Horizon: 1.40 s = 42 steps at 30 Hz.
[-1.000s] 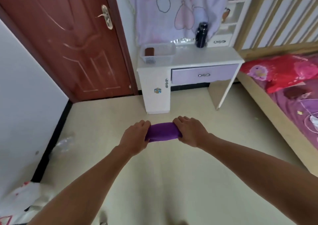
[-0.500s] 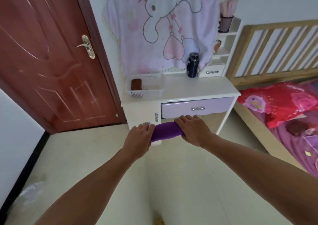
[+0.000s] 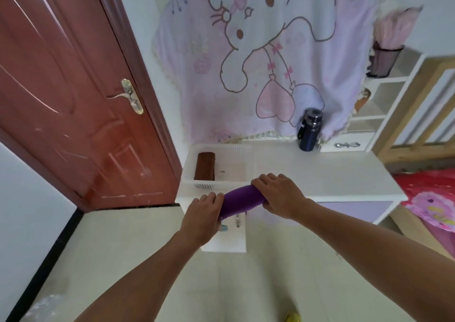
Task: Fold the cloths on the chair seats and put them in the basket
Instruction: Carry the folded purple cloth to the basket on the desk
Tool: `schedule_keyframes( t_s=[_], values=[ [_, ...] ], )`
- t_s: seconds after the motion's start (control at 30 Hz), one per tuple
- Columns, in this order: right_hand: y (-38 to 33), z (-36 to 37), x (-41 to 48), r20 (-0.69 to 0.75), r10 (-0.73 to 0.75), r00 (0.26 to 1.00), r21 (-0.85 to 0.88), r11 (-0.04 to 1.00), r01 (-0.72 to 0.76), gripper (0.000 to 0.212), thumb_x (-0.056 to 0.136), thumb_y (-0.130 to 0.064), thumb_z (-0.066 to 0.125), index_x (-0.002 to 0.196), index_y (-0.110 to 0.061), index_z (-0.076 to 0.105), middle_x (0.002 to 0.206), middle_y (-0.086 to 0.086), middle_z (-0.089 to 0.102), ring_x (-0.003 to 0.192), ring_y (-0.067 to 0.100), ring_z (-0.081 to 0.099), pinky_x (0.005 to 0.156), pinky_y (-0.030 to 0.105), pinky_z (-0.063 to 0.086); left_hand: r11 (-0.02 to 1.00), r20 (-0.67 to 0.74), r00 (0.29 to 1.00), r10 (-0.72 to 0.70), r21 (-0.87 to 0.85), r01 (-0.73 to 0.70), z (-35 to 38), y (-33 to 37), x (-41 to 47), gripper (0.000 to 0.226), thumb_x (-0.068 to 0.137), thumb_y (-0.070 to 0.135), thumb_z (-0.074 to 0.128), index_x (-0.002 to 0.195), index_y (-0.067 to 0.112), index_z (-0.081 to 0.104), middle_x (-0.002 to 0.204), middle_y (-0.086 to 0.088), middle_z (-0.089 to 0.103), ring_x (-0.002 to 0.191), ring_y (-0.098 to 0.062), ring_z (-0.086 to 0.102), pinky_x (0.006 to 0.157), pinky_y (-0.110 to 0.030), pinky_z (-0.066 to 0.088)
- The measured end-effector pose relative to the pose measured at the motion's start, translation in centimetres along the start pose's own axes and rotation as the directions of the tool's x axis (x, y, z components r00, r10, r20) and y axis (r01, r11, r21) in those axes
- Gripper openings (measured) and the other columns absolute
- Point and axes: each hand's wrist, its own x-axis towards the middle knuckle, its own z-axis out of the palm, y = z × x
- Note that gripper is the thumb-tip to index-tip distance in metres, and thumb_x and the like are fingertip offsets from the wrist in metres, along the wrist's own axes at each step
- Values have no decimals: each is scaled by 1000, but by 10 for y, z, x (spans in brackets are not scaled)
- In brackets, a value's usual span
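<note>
The left hand (image 3: 205, 214) and right hand (image 3: 278, 193) grip the ends of the rolled purple cloth (image 3: 240, 198), its long axis crosswise, with the basket (image 3: 206, 186) just ahead, nearer the left hand.

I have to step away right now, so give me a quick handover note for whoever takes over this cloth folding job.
Left hand and right hand each grip one end of the rolled purple cloth, held in the air just in front of the white desk.
White basket sits on the desk's left end and already holds a folded brown cloth.
Left: put the purple cloth in the basket. The chairs are out of view, so check them for more.
</note>
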Motion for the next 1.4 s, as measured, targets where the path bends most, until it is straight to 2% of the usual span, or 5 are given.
schedule_keyframes(
  t_s=[0.47,0.77,1.17,1.3,1.4],
  values=[
    [128,61,217,60,-300,952,170,943,286,45,80,-27,60,122,-22,49,117,-1,59,101,21,58,84,33,48,818,63,876,-478,-332,470,29,-26,155,53,82,28,67,129,19,46,117,1,57,95,-16,60,80,-30,55],
    [140,107,320,346,-116,931,616,777,-132,51,64,-17,70,111,-24,50,99,-2,62,84,17,58,64,26,49,512,327,748,-578,-567,644,93,-82,220,53,74,22,74,118,19,46,106,4,60,96,-15,60,82,-29,55],
    [112,188,380,495,-143,857,438,893,-105,40,81,-23,59,119,-15,49,100,8,64,83,26,58,66,33,46,506,581,578,-573,-304,807,153,-105,255,49,80,31,71,116,17,41,109,-2,63,96,-21,63,84,-32,55],
    [99,212,382,505,-148,850,317,948,-23,26,87,-19,55,110,-8,51,104,14,64,92,34,62,71,35,45,538,481,565,-670,-209,817,162,-101,257,56,75,33,74,118,18,42,112,-2,58,100,-21,58,89,-32,48],
    [95,220,385,522,-158,838,257,966,22,27,87,-18,57,110,-5,52,106,16,64,96,35,62,74,35,46,658,345,637,-689,-72,750,165,-96,251,58,74,42,72,121,22,43,116,-3,48,104,-22,46,91,-34,39]
  ],
)
